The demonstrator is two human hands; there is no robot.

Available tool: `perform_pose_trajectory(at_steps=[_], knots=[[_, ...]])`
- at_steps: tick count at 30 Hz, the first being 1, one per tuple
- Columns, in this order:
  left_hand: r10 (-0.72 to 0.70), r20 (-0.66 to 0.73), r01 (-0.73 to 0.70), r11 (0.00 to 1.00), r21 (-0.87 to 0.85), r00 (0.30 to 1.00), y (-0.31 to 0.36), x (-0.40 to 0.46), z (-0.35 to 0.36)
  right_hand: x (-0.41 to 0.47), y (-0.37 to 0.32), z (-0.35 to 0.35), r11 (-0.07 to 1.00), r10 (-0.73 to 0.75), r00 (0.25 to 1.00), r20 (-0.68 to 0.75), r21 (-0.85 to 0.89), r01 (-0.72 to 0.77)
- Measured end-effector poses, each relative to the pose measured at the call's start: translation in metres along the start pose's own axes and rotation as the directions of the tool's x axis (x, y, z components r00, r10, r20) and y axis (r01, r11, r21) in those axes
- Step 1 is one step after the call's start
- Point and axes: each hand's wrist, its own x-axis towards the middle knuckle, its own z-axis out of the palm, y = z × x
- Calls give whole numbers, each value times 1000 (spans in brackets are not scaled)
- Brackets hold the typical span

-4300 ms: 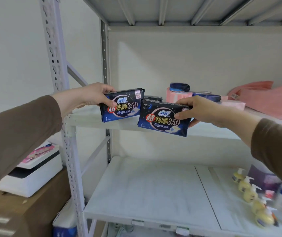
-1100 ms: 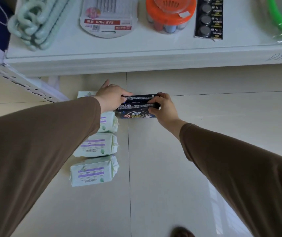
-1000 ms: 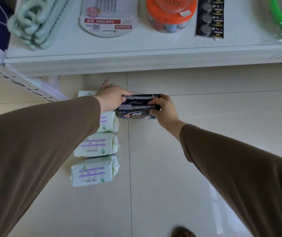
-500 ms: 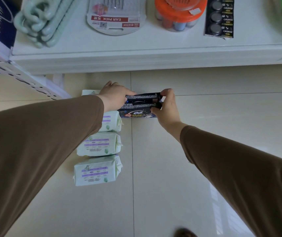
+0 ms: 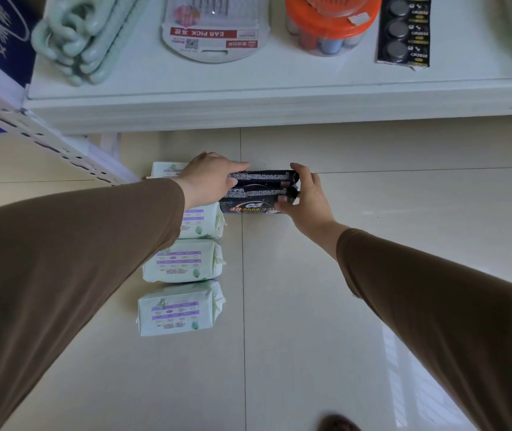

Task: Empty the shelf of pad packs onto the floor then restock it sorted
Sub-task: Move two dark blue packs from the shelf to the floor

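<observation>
Three pale green plastic pad packs lie nearest us in a column on the cream tiled floor, a fourth half hidden beyond. Farther out, our left hand and right hand pinch opposite ends of two dark navy pad packs standing side by side on the floor, long axis left-right between both hands. Beyond, the white shelf edge.

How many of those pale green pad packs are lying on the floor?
4, in one column left of the dark packs: nearest pack, next pack, third pack partly under the left sleeve, farthest pack peeking out behind the left hand. More could be hidden under the arm.
</observation>
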Motion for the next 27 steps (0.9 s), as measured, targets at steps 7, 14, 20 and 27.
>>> perform_pose_trajectory(at_steps=[7, 14, 20, 27], knots=[[8, -1, -8, 1000, -2, 1000, 3, -3, -2, 1, -1, -5, 999, 3, 1000, 11, 44, -4], [15, -8, -15, 1000, 6, 1000, 6, -6, -4, 0, 0, -8, 999, 3, 1000, 30, 41, -5], [32, 6, -32, 999, 15, 999, 5, -7, -2, -2, 0, -8, 1000, 1, 999, 43, -7, 0], [24, -20, -23, 999, 40, 1000, 2, -6, 9, -4, 1, -3, 999, 25, 999, 32, -32, -24]])
